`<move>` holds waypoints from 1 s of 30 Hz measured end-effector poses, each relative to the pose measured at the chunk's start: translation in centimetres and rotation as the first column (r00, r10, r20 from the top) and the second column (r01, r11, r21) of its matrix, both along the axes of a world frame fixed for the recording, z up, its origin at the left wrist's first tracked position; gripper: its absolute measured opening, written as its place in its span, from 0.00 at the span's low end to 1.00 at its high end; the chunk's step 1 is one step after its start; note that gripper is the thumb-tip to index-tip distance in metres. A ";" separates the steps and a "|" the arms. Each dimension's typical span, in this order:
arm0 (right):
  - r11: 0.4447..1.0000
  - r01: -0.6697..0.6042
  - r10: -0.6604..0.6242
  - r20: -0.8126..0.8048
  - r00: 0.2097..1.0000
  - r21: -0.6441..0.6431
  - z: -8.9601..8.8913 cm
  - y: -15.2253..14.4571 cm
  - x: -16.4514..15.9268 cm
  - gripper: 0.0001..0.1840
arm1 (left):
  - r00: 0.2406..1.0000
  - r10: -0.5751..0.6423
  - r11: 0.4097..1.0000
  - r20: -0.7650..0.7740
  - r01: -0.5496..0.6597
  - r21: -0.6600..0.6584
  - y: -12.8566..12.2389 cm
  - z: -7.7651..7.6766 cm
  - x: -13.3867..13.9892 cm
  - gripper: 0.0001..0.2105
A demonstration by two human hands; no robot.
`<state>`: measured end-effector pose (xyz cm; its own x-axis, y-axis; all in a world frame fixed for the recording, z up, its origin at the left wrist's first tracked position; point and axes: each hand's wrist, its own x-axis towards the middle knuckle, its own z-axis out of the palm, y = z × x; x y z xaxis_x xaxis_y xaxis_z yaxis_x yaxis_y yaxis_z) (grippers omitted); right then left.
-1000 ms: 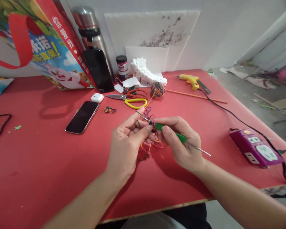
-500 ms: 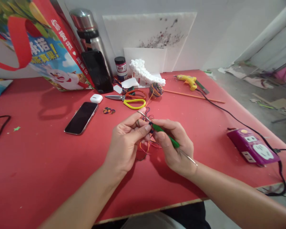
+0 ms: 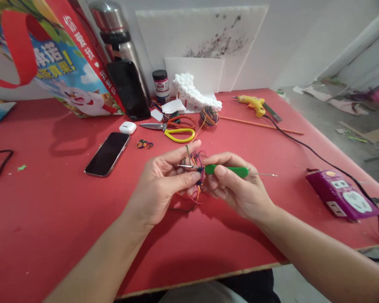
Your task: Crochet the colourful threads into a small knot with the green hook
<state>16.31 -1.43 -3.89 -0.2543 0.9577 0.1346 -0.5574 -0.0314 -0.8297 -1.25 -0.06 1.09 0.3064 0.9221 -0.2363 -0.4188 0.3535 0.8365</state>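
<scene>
My right hand (image 3: 236, 185) grips a crochet hook (image 3: 230, 170) by its green handle, a thin metal end sticking out to the right. The hook's metal tip points left, at a small multicoloured crochet piece (image 3: 199, 179). Thumb and fingers of my left hand (image 3: 164, 181) pinch that piece, and a dark strand passes over the raised index finger. Loose coloured threads hang around and below the piece. Just beyond my hands sits a ball of multicoloured yarn (image 3: 209, 116), with an orange strand running from it toward my left hand.
Scissors (image 3: 180, 134), a phone (image 3: 108, 154), a white earbud case (image 3: 127, 127) and a small yarn piece (image 3: 144, 144) lie behind my left hand. A yellow glue gun (image 3: 254, 105) and purple power strip (image 3: 342, 195) are to the right. A steel flask (image 3: 126, 50) stands behind.
The crochet hook has swung from slanting down to the right to nearly level. My left index finger has straightened, lifting the strand. The view has shifted slightly.
</scene>
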 end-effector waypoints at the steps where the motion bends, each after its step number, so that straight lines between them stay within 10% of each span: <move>1: 1.000 0.013 -0.014 0.036 0.999 0.020 -0.1 0.0 0.1 0.07 | 1.000 -0.002 1.000 -0.005 0.002 -0.001 0.0 0.0 0.1 0.22; 9: 0.948 0.120 -0.218 0.328 0.919 0.293 0.2 0.1 0.9 0.06 | 0.998 -0.009 1.000 -0.060 0.009 0.008 -0.1 0.4 0.0 0.26; 19: 0.688 0.102 -0.601 0.486 0.634 0.718 0.0 -0.3 1.0 0.16 | 1.000 0.015 1.000 -0.006 -0.015 -0.012 -0.2 -0.2 0.2 0.24; 22: 0.747 0.160 -0.538 0.446 0.715 0.645 0.0 -0.4 0.9 0.13 | 1.000 0.007 1.000 -0.002 -0.007 -0.012 -0.2 -0.1 0.2 0.25; 25: 0.919 0.198 -0.318 0.342 0.884 0.341 0.2 -0.3 0.7 0.09 | 1.000 -0.024 0.999 0.002 0.024 -0.028 -0.1 0.2 0.0 0.26; 30: 0.992 -0.092 0.093 0.012 0.996 -0.085 0.8 0.5 0.9 0.14 | 0.994 -0.092 0.995 -0.064 0.094 0.028 -0.1 0.7 -0.7 0.29</move>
